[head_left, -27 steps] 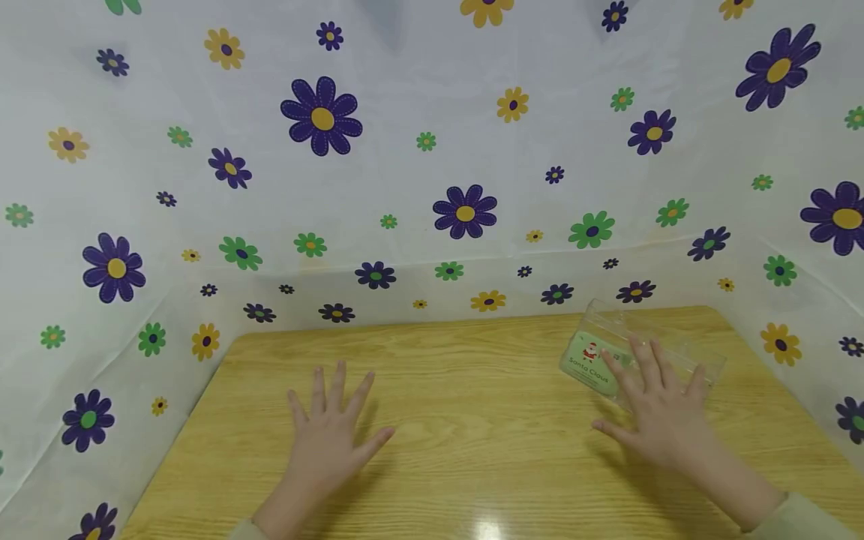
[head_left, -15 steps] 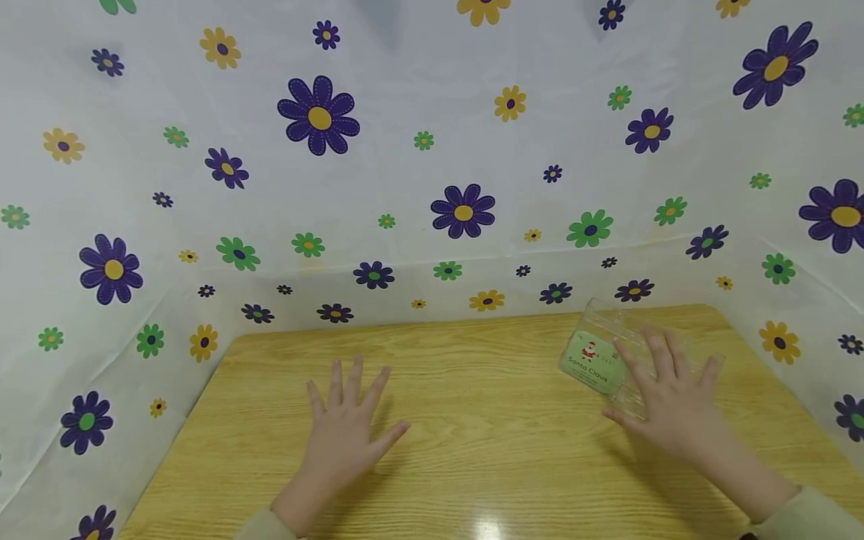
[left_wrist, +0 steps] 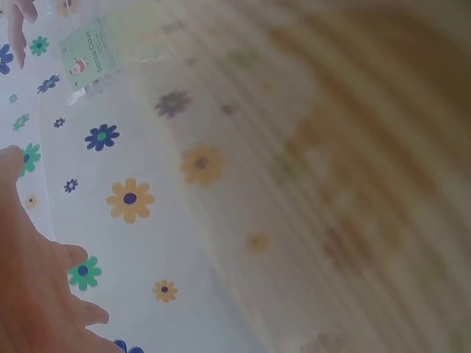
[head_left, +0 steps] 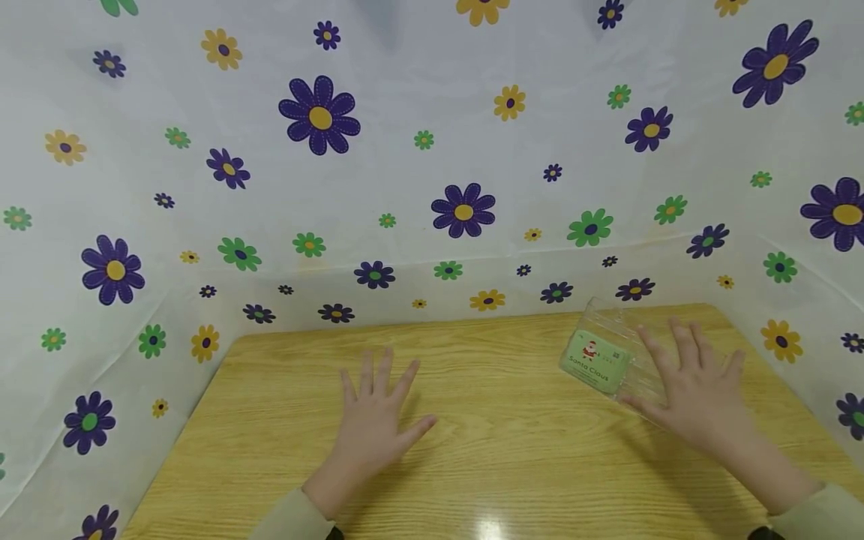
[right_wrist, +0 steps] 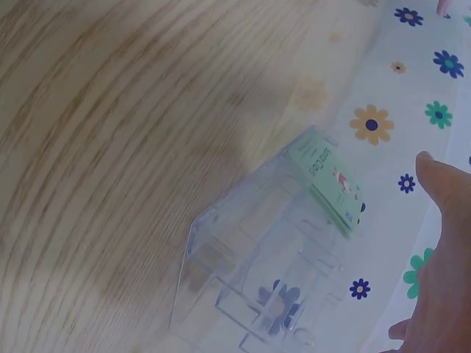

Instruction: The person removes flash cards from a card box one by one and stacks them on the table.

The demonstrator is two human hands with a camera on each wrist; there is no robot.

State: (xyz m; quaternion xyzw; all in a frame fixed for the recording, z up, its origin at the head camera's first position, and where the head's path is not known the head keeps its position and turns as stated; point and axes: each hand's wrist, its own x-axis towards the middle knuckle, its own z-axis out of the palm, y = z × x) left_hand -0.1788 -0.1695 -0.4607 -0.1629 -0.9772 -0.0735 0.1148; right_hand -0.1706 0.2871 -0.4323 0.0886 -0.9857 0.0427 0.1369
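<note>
A clear plastic case (head_left: 628, 319) with a green "Santa Claus" label (head_left: 597, 361) lies on the wooden table at the right, towards the back. In the head view my right hand (head_left: 705, 401), fingers spread, covers the case's right part. The right wrist view shows that same hand (right_wrist: 441, 272) apart from the case (right_wrist: 257, 243), holding nothing. My left hand (head_left: 374, 424), also with spread fingers and nothing in it, hovers over the table left of the middle. It is far from the case, which appears small in the left wrist view.
The wooden table (head_left: 472, 420) reaches back to a white sheet (head_left: 405, 172) printed with purple, yellow and green flowers. This sheet rises at the back and along both sides.
Both hands have shifted to the right with fingers still spread. More of the green label now shows beside my right hand. The case has stayed in place.
</note>
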